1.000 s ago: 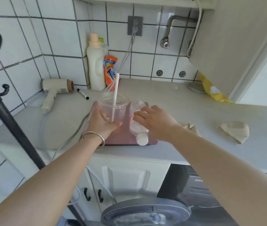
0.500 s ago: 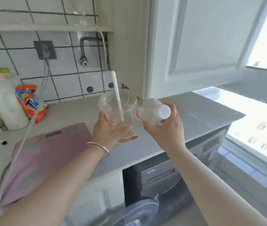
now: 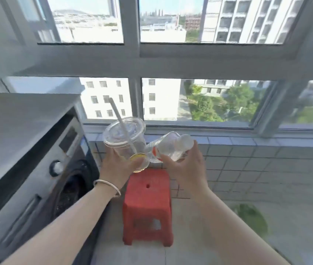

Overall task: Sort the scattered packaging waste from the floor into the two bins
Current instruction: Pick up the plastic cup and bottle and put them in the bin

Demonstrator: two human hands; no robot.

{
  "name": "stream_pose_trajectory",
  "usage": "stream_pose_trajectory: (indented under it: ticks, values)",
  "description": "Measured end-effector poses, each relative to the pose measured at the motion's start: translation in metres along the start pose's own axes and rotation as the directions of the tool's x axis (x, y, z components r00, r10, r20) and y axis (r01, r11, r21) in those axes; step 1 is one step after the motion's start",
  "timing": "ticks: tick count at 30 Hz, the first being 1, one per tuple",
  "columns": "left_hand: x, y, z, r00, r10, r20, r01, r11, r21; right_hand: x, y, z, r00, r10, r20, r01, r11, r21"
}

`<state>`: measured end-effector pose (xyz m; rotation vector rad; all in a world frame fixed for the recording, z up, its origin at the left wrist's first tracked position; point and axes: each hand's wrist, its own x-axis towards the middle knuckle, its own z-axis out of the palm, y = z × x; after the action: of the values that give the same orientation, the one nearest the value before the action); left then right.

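My left hand (image 3: 118, 166) grips a clear plastic cup (image 3: 125, 138) with a lid, a white straw (image 3: 122, 127) and a yellow slice at its bottom. Right beside it, my right hand (image 3: 187, 167) holds a clear plastic bottle (image 3: 171, 146) with a white cap and a red-and-white label, tilted with the cap up to the right. Both are held at chest height, close together, above a red stool. No bin is in view.
A red plastic stool (image 3: 148, 205) stands on the tiled floor below my hands. A dark washing machine (image 3: 37, 180) under a grey counter (image 3: 18, 119) fills the left. A low tiled wall (image 3: 257, 169) and large windows lie ahead. Something green and blurred (image 3: 251, 217) lies on the floor at right.
The view has swung right from the counter to the window and stool. Both hands lifted the cup and the bottle off the counter and carry them along together.
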<state>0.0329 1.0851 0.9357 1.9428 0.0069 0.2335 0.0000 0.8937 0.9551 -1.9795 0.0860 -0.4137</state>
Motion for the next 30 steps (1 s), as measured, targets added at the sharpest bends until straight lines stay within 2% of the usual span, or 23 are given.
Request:
stream_pose_trajectory:
  ticks: [3,7,14,23,30]
  values:
    - [-0.004,0.032,0.091,0.982,0.041,0.184,-0.039,0.999,-0.015,0.002,0.038,-0.074,0.987,0.074,-0.141,-0.08,0.996,-0.035]
    - [-0.026,0.067,0.203,0.936,0.048,0.349,-0.011,0.994,-0.11,0.003,0.083,-0.167,0.95,0.159,-0.268,-0.178,0.983,-0.048]
    - [-0.058,0.096,0.358,0.867,0.035,0.497,-0.029,0.999,-0.021,0.004,0.162,-0.284,0.895,0.173,-0.411,-0.28,0.935,-0.218]
    - [-0.052,0.102,0.492,0.733,0.03,0.68,0.095,0.985,-0.146,0.026,0.262,-0.35,0.804,0.302,-0.511,-0.468,0.853,-0.232]
    - [0.009,0.059,0.599,0.624,-0.086,0.777,0.219,0.973,-0.068,0.084,0.348,-0.359,0.745,0.41,-0.526,-0.581,0.787,-0.209]
